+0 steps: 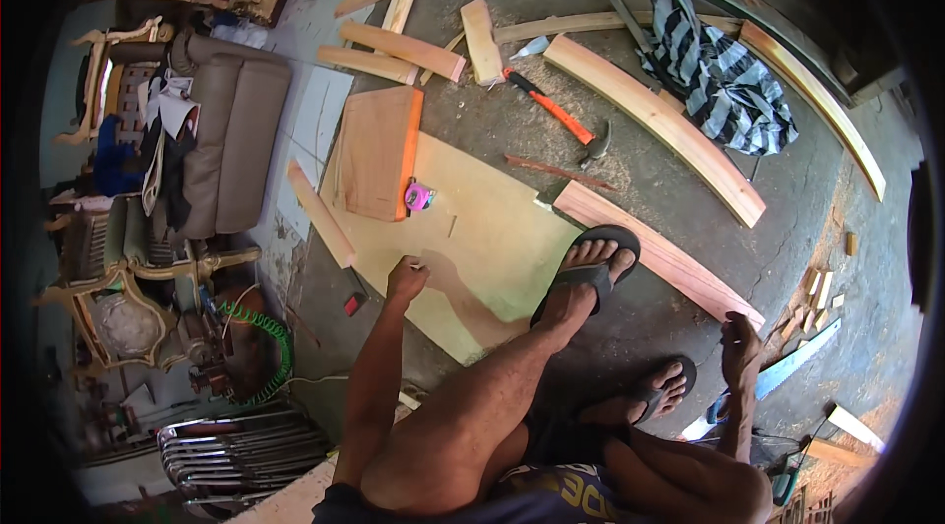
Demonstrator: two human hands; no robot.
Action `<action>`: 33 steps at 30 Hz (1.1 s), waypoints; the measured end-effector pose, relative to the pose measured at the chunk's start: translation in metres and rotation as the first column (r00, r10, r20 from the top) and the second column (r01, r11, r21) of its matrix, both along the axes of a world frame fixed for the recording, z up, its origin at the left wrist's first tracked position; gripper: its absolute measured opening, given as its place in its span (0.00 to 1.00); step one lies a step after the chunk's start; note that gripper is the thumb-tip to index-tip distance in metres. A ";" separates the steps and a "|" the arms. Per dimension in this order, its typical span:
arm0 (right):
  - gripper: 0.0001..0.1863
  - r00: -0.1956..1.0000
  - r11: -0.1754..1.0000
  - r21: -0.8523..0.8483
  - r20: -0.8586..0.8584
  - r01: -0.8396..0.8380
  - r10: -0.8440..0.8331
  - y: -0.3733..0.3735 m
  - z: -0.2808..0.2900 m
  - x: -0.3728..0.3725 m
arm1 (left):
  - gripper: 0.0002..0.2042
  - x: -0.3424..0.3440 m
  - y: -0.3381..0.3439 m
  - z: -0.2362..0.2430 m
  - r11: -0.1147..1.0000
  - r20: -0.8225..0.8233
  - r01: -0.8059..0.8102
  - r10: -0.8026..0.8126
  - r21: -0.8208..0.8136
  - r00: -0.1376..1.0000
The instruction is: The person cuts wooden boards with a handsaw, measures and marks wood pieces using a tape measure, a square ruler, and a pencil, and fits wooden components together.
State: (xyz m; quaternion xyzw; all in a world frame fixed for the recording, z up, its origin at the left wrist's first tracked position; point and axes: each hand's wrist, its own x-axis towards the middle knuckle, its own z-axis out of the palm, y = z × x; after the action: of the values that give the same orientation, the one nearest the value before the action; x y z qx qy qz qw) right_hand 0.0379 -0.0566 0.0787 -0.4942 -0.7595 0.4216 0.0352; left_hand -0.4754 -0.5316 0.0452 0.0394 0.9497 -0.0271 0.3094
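Note:
My left hand is held over a pale plywood sheet with fingers curled; any object inside is too small to make out. My right hand is curled beside the near end of a pinkish plank; its contents are hidden. My sandaled left foot rests at that plank, while my right foot is lower right. A hand saw lies right of my right hand. A wooden panel, a pink tape measure and an orange-handled hammer lie farther forward.
Several boards lie across the concrete floor, with striped cloth at upper right. At left are a grey sofa, gilded chairs, a green coiled hose and stacked metal chairs. Wood offcuts lie at right.

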 end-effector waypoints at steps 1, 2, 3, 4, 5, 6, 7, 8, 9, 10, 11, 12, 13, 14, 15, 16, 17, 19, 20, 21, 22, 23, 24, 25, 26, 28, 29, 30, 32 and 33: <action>0.09 1.000 1.000 0.012 -0.011 -0.023 0.023 -0.007 0.000 -0.003 | 0.16 -0.006 0.000 0.000 1.000 -0.054 0.004 -0.003 0.016 0.999; 0.09 0.998 0.999 0.002 -0.033 -0.053 0.053 -0.013 0.003 -0.004 | 0.17 -0.014 0.001 -0.001 0.999 -0.116 0.011 -0.006 0.043 0.993; 0.09 0.995 0.996 -0.009 -0.056 -0.085 0.084 -0.021 0.006 -0.005 | 0.18 -0.025 0.004 0.001 0.997 -0.183 0.030 -0.016 0.073 0.983; 0.09 0.996 0.995 -0.076 -0.062 -0.063 0.058 -0.032 0.007 -0.010 | 0.19 -0.040 0.003 0.009 0.994 -0.262 0.061 -0.036 0.089 0.964; 0.09 0.990 0.996 -0.045 -0.124 -0.075 0.069 -0.044 0.003 -0.014 | 0.19 -0.055 0.001 0.021 0.991 -0.327 0.091 -0.055 0.097 0.943; 0.09 0.995 0.997 -0.071 -0.094 -0.038 0.032 -0.048 0.006 -0.009 | 0.20 -0.061 0.021 0.021 0.983 -0.352 0.133 -0.081 0.126 0.932; 0.09 0.998 0.995 -0.099 -0.066 -0.005 -0.002 -0.052 0.007 -0.005 | 0.20 -0.058 0.037 0.021 0.980 -0.339 0.142 -0.088 0.139 0.937; 0.09 0.998 0.996 -0.091 -0.059 -0.002 -0.003 -0.054 0.006 -0.001 | 0.19 -0.060 0.056 0.021 0.975 -0.330 0.158 -0.099 0.155 0.939; 0.09 1.000 0.999 -0.049 -0.014 0.000 -0.001 -0.052 0.008 0.011 | 0.18 -0.047 0.076 0.017 0.968 -0.296 0.172 -0.112 0.186 0.949; 0.09 0.999 1.000 -0.003 0.035 0.008 -0.008 -0.049 0.012 0.021 | 0.17 -0.029 0.087 0.014 0.951 -0.270 0.094 -0.012 0.295 0.963; 0.09 1.000 1.000 -0.012 0.016 0.003 -0.003 -0.051 0.014 0.016 | 0.17 -0.033 0.057 0.022 0.986 -0.323 0.122 -0.078 0.118 0.943; 0.09 1.000 0.999 -0.042 0.018 0.003 -0.002 -0.050 0.013 0.013 | 0.19 -0.030 0.026 0.024 0.992 -0.317 0.101 -0.072 0.075 0.946; 0.10 1.000 0.996 -0.091 -0.008 -0.004 0.004 -0.052 0.009 0.003 | 0.19 -0.039 -0.031 0.039 0.996 -0.358 0.077 -0.056 0.043 0.932; 0.10 0.990 0.995 0.000 -0.105 -0.096 0.095 -0.051 -0.001 -0.003 | 0.20 -0.046 -0.087 0.057 0.998 -0.400 0.054 -0.045 0.011 0.915; 0.10 0.987 0.989 -0.009 -0.059 -0.148 0.147 -0.036 0.001 0.002 | 0.20 -0.022 -0.065 0.019 0.994 -0.357 0.111 -0.096 0.021 0.929; 0.10 0.975 0.976 0.012 0.052 -0.218 0.218 -0.015 0.014 0.005 | 0.21 0.022 0.011 -0.033 0.960 -0.311 0.269 -0.234 0.073 0.921; 0.09 0.972 0.969 0.083 0.033 -0.233 0.231 -0.001 0.029 0.001 | 0.21 0.082 0.105 -0.063 0.854 -0.330 0.505 -0.445 0.123 0.833; 0.09 0.905 0.902 0.073 0.068 -0.425 0.421 0.033 0.044 -0.031 | 0.23 0.174 0.232 -0.047 0.471 -0.482 0.882 -0.772 0.003 0.414; 0.11 0.862 0.870 0.062 0.189 -0.489 0.471 0.053 0.046 -0.042 | 0.24 0.207 0.282 -0.030 0.356 -0.524 0.934 -0.796 0.000 0.303; 0.12 0.825 0.837 0.025 0.188 -0.546 0.533 0.075 0.056 -0.052 | 0.25 0.217 0.295 0.004 0.372 -0.510 0.921 -0.774 0.114 0.376; 0.13 0.775 0.765 0.137 0.197 -0.629 0.601 0.093 0.053 -0.069 | 0.26 0.219 0.311 0.007 0.589 -0.257 0.765 -0.721 0.261 0.643; 0.11 0.735 0.722 0.155 0.225 -0.675 0.639 0.102 0.047 -0.106 | 0.26 0.209 0.303 0.010 0.572 -0.254 0.780 -0.739 0.253 0.624; 0.09 0.664 0.700 0.047 0.365 -0.713 0.652 0.122 0.051 -0.127 | 0.28 0.219 0.308 -0.002 0.621 -0.203 0.686 -0.668 0.378 0.716; 0.08 0.699 0.660 0.230 0.201 -0.715 0.686 0.130 0.043 -0.167 | 0.28 0.212 0.298 0.005 0.669 -0.187 0.628 -0.611 0.397 0.769; 0.08 0.735 0.693 0.259 0.135 -0.673 0.664 0.139 0.037 -0.208 | 0.29 0.212 0.293 0.004 0.703 -0.160 0.567 -0.559 0.429 0.814; 0.09 0.778 0.679 0.480 0.013 -0.555 0.628 0.157 0.013 -0.276 | 0.26 0.208 0.290 -0.008 0.671 -0.116 0.650 -0.658 0.357 0.744; 0.10 0.755 0.635 0.443 0.170 -0.633 0.633 0.184 -0.005 -0.294 | 0.22 0.211 0.291 0.002 0.361 -0.342 0.888 -0.827 0.284 0.446; 0.10 0.827 0.737 0.393 0.131 -0.550 0.547 0.171 -0.006 -0.332 | 0.22 0.204 0.285 0.009 0.375 -0.285 0.890 -0.851 0.260 0.442; 0.07 0.781 0.607 0.523 0.211 -0.598 0.587 0.195 -0.034 -0.368 | 0.21 0.203 0.292 0.013 0.360 -0.261 0.893 -0.866 0.269 0.427; 0.07 0.779 0.606 0.524 0.207 -0.599 0.591 0.193 -0.046 -0.383 | 0.21 0.201 0.285 0.009 0.405 -0.231 0.864 -0.848 0.298 0.477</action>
State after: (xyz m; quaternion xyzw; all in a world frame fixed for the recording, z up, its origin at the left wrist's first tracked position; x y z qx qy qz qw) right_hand -0.3455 0.1364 0.0323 -0.1828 -0.9691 0.1626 0.0327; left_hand -0.2746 -0.2467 0.0546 0.5768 0.7874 -0.0003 0.2176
